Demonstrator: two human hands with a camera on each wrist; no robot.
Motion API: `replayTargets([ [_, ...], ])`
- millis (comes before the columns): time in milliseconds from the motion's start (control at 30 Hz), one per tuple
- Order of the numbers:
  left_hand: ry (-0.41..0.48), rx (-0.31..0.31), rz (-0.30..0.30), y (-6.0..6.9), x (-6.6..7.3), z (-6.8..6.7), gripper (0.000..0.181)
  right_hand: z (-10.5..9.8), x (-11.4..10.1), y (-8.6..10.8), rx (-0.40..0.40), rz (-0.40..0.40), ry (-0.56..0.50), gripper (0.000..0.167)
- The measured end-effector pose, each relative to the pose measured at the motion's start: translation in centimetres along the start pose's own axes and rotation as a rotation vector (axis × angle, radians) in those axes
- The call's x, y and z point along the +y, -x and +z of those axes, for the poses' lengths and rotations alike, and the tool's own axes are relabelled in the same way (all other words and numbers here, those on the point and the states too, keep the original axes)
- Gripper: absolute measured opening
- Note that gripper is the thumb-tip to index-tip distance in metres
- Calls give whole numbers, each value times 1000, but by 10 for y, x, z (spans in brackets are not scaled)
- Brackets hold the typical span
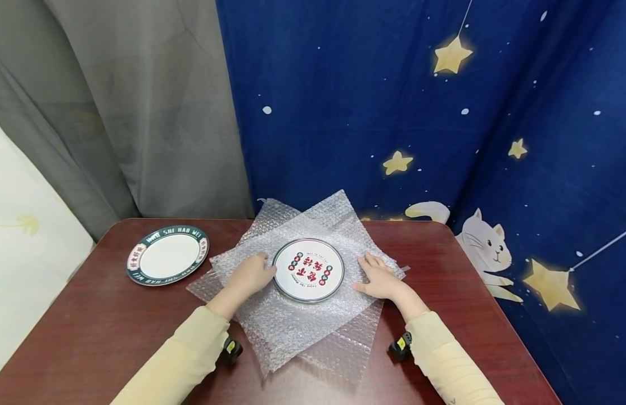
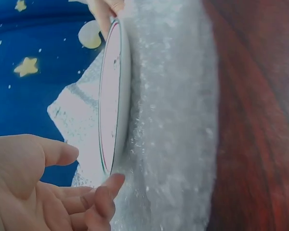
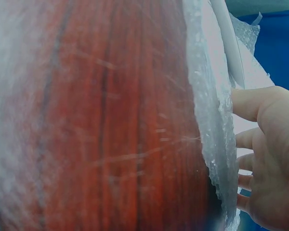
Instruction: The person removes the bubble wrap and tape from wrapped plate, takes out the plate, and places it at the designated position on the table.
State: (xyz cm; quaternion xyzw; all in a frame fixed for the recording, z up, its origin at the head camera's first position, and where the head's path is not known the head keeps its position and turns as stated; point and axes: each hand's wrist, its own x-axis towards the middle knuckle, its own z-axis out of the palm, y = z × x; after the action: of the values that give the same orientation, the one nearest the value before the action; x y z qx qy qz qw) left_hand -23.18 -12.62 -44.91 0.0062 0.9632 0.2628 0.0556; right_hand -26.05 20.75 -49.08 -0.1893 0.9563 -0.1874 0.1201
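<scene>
A round white plate (image 1: pixel 309 270) with red characters and a thin dark rim lies face up near the middle of a sheet of bubble wrap (image 1: pixel 287 332). A second bubble wrap sheet (image 1: pixel 343 346) lies crosswise beneath the first. My left hand (image 1: pixel 251 274) is at the plate's left edge; in the left wrist view its thumb stands apart from the bent fingers, a fingertip (image 2: pixel 116 182) close by the rim, contact unclear. On the right, my right hand (image 1: pixel 382 280) rests on the bubble wrap with fingers spread, a little away from the plate.
An oval plate (image 1: pixel 168 256) with a dark green lettered rim lies on the left of the reddish-brown wooden table (image 1: pixel 110 337). A grey curtain (image 1: pixel 181 112) and a blue starry curtain (image 1: pixel 353 101) hang behind the table's back edge.
</scene>
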Motion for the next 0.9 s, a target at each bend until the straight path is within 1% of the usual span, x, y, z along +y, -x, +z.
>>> replayTargets([
  [133,133,-40,-44,-7,-1,2,53,0,0,0,1,0,-5,79],
  [300,362,-112,-124,-15,-5,8,55,1,1,-1,9,3,-7,79],
  [367,440,-139,-157,-17,-6,10,56,1,2,-1,11,3,-8,79],
  [500,539,-178,-192,-20,-10,13,55,3,2,-1,8,3,-9,79],
  [700,675,-232,-208,-22,-12,17,53,2,2,-2,10,1,-12,79],
  [900,764,-274,-222,-26,-16,19,51,1,1,-1,9,0,-24,79],
])
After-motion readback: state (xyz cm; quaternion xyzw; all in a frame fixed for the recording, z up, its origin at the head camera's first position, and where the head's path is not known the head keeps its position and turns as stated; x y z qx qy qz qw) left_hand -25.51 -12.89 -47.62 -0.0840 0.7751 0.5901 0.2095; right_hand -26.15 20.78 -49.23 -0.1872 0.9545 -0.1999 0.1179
